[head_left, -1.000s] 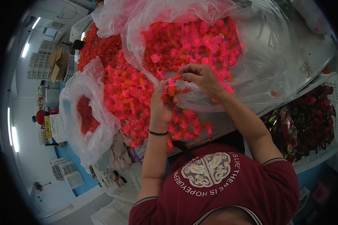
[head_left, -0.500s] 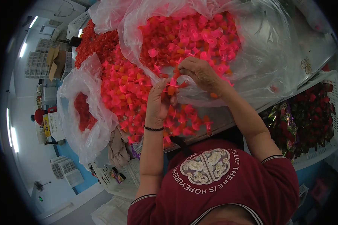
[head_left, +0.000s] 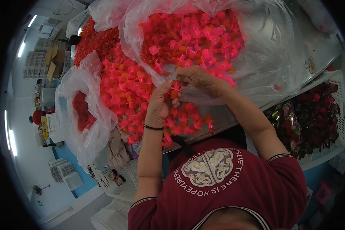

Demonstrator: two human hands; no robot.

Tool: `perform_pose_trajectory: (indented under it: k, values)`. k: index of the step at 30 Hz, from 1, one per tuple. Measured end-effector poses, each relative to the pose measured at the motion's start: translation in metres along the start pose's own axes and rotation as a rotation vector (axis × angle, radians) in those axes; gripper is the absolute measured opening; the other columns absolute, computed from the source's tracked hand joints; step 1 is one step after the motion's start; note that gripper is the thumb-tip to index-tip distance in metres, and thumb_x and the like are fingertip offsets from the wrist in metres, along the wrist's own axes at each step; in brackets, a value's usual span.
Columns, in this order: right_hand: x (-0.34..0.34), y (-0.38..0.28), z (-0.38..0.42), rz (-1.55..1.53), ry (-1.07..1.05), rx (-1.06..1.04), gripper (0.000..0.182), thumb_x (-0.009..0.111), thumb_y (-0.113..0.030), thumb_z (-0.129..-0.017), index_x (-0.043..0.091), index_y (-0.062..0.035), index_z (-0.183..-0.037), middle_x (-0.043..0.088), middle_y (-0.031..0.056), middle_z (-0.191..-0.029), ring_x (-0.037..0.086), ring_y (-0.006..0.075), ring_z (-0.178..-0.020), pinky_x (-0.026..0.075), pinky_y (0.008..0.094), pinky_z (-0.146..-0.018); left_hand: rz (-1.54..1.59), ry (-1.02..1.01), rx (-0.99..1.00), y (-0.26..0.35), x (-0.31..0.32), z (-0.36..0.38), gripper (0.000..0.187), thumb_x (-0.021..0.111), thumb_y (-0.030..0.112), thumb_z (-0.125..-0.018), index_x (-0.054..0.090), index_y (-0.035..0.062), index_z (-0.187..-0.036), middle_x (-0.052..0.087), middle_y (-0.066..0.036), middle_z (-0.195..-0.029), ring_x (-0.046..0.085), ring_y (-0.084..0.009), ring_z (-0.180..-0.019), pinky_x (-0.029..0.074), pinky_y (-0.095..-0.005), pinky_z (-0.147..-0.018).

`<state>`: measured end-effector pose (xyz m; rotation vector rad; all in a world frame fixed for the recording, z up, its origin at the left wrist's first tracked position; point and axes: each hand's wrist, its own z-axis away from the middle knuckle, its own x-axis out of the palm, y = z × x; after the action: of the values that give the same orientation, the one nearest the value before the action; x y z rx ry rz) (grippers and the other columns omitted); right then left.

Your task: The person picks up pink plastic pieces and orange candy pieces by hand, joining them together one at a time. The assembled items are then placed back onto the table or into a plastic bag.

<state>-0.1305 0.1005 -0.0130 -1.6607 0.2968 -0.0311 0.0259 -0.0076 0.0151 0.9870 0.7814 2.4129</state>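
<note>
My left hand [head_left: 160, 104] and my right hand [head_left: 198, 80] meet over a heap of small pink and orange plastic pieces [head_left: 128, 92]. Between the fingertips of both hands sits one small orange and pink piece [head_left: 174, 90]. My left hand grips it from below, a black band on that wrist. My right hand pinches its top end. Behind my hands a clear plastic bag [head_left: 264, 57] holds many more of the same pink pieces [head_left: 195, 34].
A second clear bag [head_left: 84, 111] with red pieces lies at the left. A white crate [head_left: 335, 145] at the right holds dark red flowers and foil wraps [head_left: 291, 126]. The grey table edge [head_left: 226, 124] runs in front of me. Cardboard boxes [head_left: 53, 61] stand far left.
Both hands have drifted slightly up and left in view, staying together on the small piece. The right hand's fingers have shifted along its top.
</note>
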Motion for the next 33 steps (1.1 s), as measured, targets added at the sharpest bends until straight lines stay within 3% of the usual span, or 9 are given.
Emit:
perform_pose_trajectory:
  k: [3,8,14,17,23,26,28,30,33]
  values:
    - [0.005,0.008,-0.003,0.052,-0.013,0.000,0.003,0.049,-0.002,-0.092,0.051,-0.0029,-0.090,0.047,0.0026,-0.077,0.048,0.0130,-0.074,0.044,0.0282,-0.070,-0.044,0.035,0.033,0.000,-0.001,0.001,0.027,0.061,0.031,-0.089,0.056,0.0044,-0.096,0.060,-0.013,-0.071,0.052,-0.0177,-0.049,0.040,-0.0289,-0.046]
    - [0.011,0.010,-0.005,0.164,0.080,-0.161,0.005,0.053,-0.008,-0.089,0.053,-0.0032,-0.091,0.057,0.0121,-0.080,0.056,0.0257,-0.072,0.046,0.0344,-0.065,-0.047,0.007,0.045,0.004,-0.003,0.013,0.025,0.061,0.028,-0.090,0.057,0.0043,-0.095,0.060,-0.011,-0.071,0.053,-0.0165,-0.050,0.042,-0.0278,-0.048]
    - [0.006,0.006,-0.006,0.202,0.253,-0.282,0.012,0.053,-0.015,-0.092,0.051,-0.0038,-0.089,0.057,0.0155,-0.082,0.057,0.0345,-0.076,0.045,0.0391,-0.065,-0.143,-0.020,0.274,0.005,0.005,0.013,0.027,0.067,0.007,-0.083,0.058,-0.0004,-0.108,0.064,-0.010,-0.077,0.058,-0.0127,-0.059,0.046,-0.0245,-0.052]
    - [0.009,0.010,-0.004,0.244,0.225,-0.261,0.007,0.052,-0.009,-0.092,0.050,-0.0024,-0.090,0.052,0.0098,-0.078,0.052,0.0216,-0.071,0.044,0.0344,-0.066,-0.253,0.043,0.289,0.005,0.004,0.013,0.034,0.068,0.001,-0.080,0.059,-0.0016,-0.113,0.066,-0.009,-0.080,0.060,-0.0098,-0.061,0.046,-0.0216,-0.052]
    - [0.015,0.012,-0.006,0.187,0.165,-0.106,0.009,0.054,-0.013,-0.091,0.052,-0.0038,-0.091,0.054,0.0113,-0.077,0.054,0.0275,-0.071,0.045,0.0359,-0.066,-0.458,0.141,0.365,0.006,0.014,0.024,0.033,0.066,0.001,-0.081,0.061,-0.0026,-0.114,0.067,-0.006,-0.079,0.057,-0.0053,-0.059,0.040,-0.0179,-0.047]
    - [0.027,0.010,-0.005,0.374,0.227,-0.204,0.012,0.056,-0.015,-0.088,0.056,-0.0039,-0.094,0.056,0.0121,-0.080,0.057,0.0281,-0.077,0.045,0.0371,-0.069,-0.629,0.132,0.344,0.024,-0.004,0.033,0.033,0.066,0.002,-0.081,0.061,-0.0013,-0.114,0.067,-0.006,-0.084,0.060,-0.0053,-0.062,0.043,-0.0183,-0.050]
    - [0.024,0.021,-0.006,0.584,0.252,-0.277,0.015,0.057,-0.015,-0.086,0.057,-0.0034,-0.094,0.057,0.0119,-0.081,0.057,0.0272,-0.079,0.045,0.0372,-0.071,-0.827,0.390,0.469,0.052,-0.021,0.048,0.035,0.065,0.003,-0.082,0.061,0.0020,-0.116,0.066,-0.004,-0.091,0.058,-0.0043,-0.065,0.044,-0.0183,-0.051]
    - [0.019,0.026,-0.003,0.794,0.271,-0.345,0.017,0.059,-0.015,-0.083,0.058,-0.0028,-0.095,0.057,0.0118,-0.083,0.058,0.0263,-0.082,0.045,0.0374,-0.074,-1.493,0.688,1.023,0.080,-0.060,0.055,0.039,0.063,0.003,-0.082,0.059,0.0051,-0.121,0.063,-0.003,-0.099,0.056,-0.0037,-0.071,0.042,-0.0188,-0.051]
    - [0.015,0.027,0.000,1.126,0.295,-0.271,0.020,0.063,-0.012,-0.077,0.058,-0.0018,-0.093,0.058,0.0097,-0.085,0.057,0.0245,-0.084,0.044,0.0363,-0.075,-1.123,0.737,0.955,0.085,-0.058,0.060,0.041,0.063,0.004,-0.083,0.056,0.0055,-0.123,0.061,-0.005,-0.101,0.056,-0.0068,-0.074,0.044,-0.0216,-0.057]
